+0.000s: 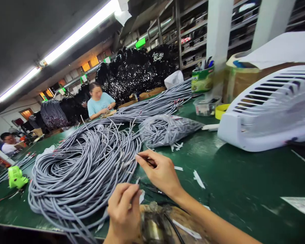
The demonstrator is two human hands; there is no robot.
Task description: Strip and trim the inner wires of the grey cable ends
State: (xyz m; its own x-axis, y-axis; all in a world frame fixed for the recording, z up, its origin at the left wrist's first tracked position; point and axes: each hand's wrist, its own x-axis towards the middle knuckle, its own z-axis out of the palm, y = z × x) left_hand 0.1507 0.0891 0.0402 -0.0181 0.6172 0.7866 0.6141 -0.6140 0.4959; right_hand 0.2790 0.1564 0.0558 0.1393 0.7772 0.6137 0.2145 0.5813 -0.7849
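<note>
A large coil of grey cables lies on the green table, its cut ends sticking up on the right side. At the coil's right edge is my right hand, thumb and fingertips pinched together; a dark thin line shows between the fingers, too unclear to name. Lower and to the left, my left hand has curled fingers pressed against the thumb, and whatever they hold is hidden. Between and below the hands sits a small metal device on a brown board, partly blurred, with a black cord beside it.
A clear bag of short grey cable pieces lies behind my right hand. To the right stand a white fan, yellow tape and a green tin. White scraps dot the table. A person works across it.
</note>
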